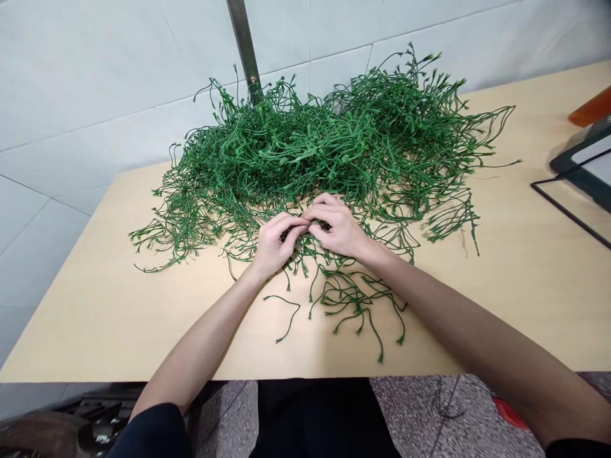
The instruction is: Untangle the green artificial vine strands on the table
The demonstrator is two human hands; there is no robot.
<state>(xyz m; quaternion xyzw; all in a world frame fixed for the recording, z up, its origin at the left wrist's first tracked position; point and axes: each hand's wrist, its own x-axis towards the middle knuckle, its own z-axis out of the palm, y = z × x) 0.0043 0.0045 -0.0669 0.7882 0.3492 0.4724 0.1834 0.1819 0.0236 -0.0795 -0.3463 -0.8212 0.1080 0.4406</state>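
Observation:
A large tangled heap of thin green plastic plant stems [305, 146] with small forked tips lies across the back of the table. At its front edge my left hand [277, 242] and my right hand [337, 226] meet, with thumbs and fingertips pinched together. Green stems show between and under the fingers, but the exact piece pinched is mostly hidden. Closer to me, a smaller loose bunch of stems [356, 292] lies below my right hand. A single bent stem [296, 308] rests to the left of that bunch.
The light wooden table [119, 305] stands against a white tiled wall [119, 63]. A metal post [244, 44] rises behind the heap. At the right edge are a dark green and white object [587, 159], a thin black frame [568, 208] and an orange item [592, 109].

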